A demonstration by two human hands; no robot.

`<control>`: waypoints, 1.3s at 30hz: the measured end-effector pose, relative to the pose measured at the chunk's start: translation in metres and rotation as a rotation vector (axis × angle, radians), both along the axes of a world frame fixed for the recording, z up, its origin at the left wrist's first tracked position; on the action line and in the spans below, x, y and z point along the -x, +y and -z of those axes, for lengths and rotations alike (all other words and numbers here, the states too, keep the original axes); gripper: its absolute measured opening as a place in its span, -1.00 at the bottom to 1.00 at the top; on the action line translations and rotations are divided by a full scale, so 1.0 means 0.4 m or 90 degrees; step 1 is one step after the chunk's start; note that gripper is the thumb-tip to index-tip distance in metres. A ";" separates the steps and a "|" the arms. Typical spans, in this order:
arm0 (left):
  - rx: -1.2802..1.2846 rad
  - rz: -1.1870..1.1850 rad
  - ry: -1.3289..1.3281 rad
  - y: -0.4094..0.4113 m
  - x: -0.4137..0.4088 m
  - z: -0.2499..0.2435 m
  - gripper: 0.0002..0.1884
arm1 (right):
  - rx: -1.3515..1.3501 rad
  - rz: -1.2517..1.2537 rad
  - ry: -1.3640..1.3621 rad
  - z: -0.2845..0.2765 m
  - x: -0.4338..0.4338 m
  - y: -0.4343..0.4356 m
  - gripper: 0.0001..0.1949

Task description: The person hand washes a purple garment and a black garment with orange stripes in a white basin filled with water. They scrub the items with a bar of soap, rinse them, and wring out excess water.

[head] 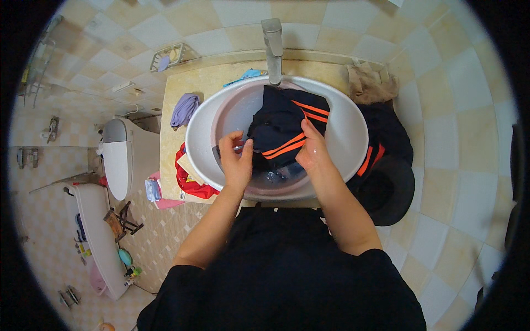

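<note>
A dark navy garment with orange stripes (275,124) lies bunched over a pinkish basin (218,105) that stands inside the oval white sink (350,136). My right hand (313,149) grips the garment at its striped part, thumb on top. At the garment's left edge, my left hand (237,159) is curled, with a small pale item (239,147) between thumb and fingers; what it is cannot be made out. Water with some foam shows in the basin below the cloth. The metal faucet (273,53) rises behind the sink, its spout end close to the garment.
On the counter (176,157) lie a lilac cloth (185,109) and a red cloth (194,188). A brown cloth (370,85), dark striped clothing (385,124) and a black hat (389,192) sit at right. A wall soap rack (167,57), toilet (118,161) and bathtub (99,240) are leftward.
</note>
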State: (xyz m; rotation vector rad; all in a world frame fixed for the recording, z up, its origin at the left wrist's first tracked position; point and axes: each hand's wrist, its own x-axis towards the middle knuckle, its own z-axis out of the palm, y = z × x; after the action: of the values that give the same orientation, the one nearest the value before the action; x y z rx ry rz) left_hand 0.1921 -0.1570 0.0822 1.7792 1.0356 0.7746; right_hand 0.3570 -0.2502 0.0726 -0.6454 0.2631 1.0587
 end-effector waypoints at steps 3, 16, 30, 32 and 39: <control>0.166 0.075 -0.083 0.006 0.005 0.038 -0.62 | 0.019 0.030 0.059 0.002 0.003 0.016 -0.66; 0.635 -0.041 -0.316 0.039 -0.031 -0.068 -0.69 | 0.418 -0.017 -0.782 -0.086 -0.004 -0.001 -0.47; 0.747 0.063 -0.281 0.042 -0.030 -0.095 -0.50 | 0.050 -0.073 -0.090 -0.072 0.043 0.010 -0.73; 0.708 0.186 -0.339 0.030 -0.030 -0.097 -0.51 | 0.038 -0.042 -0.080 -0.066 0.031 0.014 -0.73; 0.195 0.130 -0.042 0.058 -0.014 0.016 -0.53 | 0.033 -0.163 -0.321 -0.069 0.080 0.010 -0.85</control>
State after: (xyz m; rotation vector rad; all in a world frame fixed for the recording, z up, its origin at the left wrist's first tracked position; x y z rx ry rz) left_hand 0.1977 -0.1336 0.0756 1.5560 0.8628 0.5147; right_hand 0.3251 -0.2463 0.1002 -0.9866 -0.2368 1.0957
